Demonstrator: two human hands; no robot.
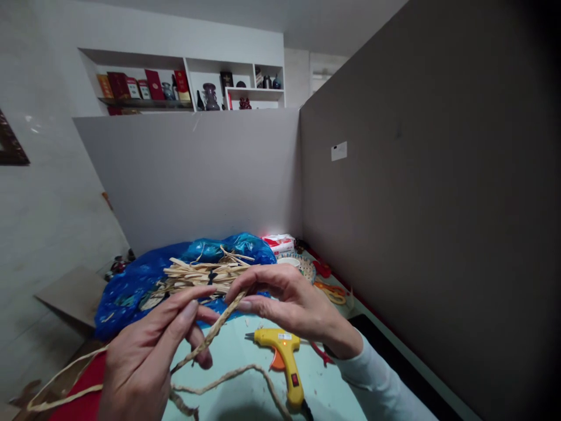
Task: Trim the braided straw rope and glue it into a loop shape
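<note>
A braided straw cord (214, 332) slants between my hands. My right hand (284, 301) is closed, pinching the cord's upper end between thumb and fingertips. Lower down, the cord crosses the curled fingers of my left hand (144, 351), which is loosely bent around it; its thumb and index finger are slightly apart, and the palm side is hidden. Pale strands loop out to the left of that hand. More cord (236, 372) trails over the light green tabletop (232, 403). Below my right hand lies a yellow glue gun (283, 356) with an orange trigger.
Behind my hands, a bundle of dry straw (193, 273) rests on a blue plastic bag (118, 304). Orange-handled scissors (335, 294), a woven tray (309, 270), a white bowl (289, 261) and a red-and-white packet (280, 242) lie farther back. Grey panels (210, 175) enclose the back and right.
</note>
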